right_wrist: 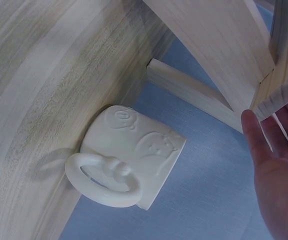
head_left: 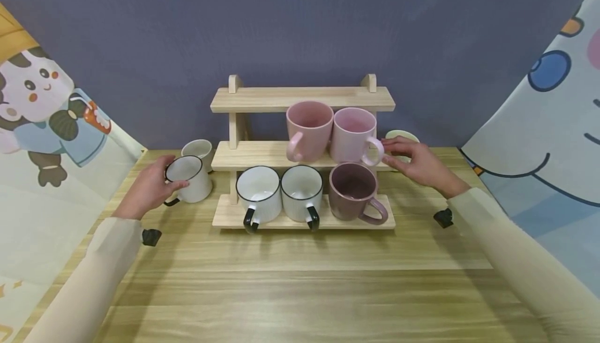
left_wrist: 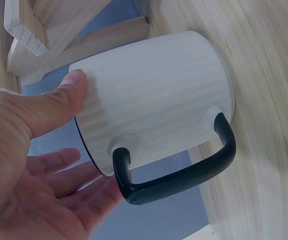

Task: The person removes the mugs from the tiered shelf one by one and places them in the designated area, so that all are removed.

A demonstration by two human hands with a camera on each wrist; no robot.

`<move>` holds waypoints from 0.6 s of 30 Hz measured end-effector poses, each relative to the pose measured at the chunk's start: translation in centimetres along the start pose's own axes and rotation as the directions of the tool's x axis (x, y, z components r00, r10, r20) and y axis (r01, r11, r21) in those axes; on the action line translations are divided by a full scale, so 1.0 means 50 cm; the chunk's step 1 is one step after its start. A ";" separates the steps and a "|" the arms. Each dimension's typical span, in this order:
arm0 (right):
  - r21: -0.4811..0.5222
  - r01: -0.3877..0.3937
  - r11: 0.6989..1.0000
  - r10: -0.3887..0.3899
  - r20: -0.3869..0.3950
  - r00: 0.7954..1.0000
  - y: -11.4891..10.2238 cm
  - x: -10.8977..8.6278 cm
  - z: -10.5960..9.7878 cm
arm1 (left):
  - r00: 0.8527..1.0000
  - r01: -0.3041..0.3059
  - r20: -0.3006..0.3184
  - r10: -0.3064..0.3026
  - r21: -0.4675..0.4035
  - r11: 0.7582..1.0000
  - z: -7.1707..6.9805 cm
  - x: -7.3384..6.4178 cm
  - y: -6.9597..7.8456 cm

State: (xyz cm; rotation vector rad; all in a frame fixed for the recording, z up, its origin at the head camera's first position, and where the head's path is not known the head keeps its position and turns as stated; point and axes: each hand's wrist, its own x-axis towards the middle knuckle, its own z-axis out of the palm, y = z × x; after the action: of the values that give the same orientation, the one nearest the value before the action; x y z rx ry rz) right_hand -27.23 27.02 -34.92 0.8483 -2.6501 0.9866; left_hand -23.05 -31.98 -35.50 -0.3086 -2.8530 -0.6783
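In the head view my left hand [head_left: 152, 184] grips a white mug [head_left: 197, 186] with a black rim and black handle at its rim. The left wrist view shows the thumb against the mug's side [left_wrist: 154, 95] and the fingers across the rim. My right hand [head_left: 417, 163] is at the right end of the middle shelf, fingertips close by the handle of a light pink mug [head_left: 352, 137]. Seen from the right wrist, its fingers [right_wrist: 256, 135] are fairly straight at the shelf's end. A cream mug [right_wrist: 134, 150] with raised drawings stands below it, partly hidden in the head view.
A three-tier wooden rack [head_left: 300, 99] stands against the blue-grey wall. A darker pink mug [head_left: 309, 129] shares its middle shelf. Two white black-handled mugs [head_left: 259, 194] and a mauve mug [head_left: 352, 192] sit on the bottom shelf. Another pale cup [head_left: 198, 149] is behind the left hand's mug.
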 end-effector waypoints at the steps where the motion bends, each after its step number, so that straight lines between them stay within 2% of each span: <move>1: 0.002 -0.002 1.000 0.002 0.001 1.000 -0.001 0.000 0.000 | 1.000 0.002 0.001 -0.002 0.002 1.000 0.000 0.001 -0.001; 11: 0.012 0.014 1.000 -0.013 -0.008 1.000 0.003 -0.001 0.000 | 1.000 -0.001 0.008 0.001 -0.012 1.000 0.002 0.010 0.000; 18: 0.004 0.011 1.000 -0.011 -0.015 1.000 0.001 -0.001 0.001 | 1.000 0.022 0.020 -0.022 -0.011 1.000 0.002 0.013 0.001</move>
State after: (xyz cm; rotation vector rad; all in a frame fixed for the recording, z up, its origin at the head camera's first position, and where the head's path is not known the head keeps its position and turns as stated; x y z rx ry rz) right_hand -27.23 27.05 -34.97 0.8519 -2.6292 0.9920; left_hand -23.70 -31.80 -35.42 -0.2871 -2.8766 -0.6989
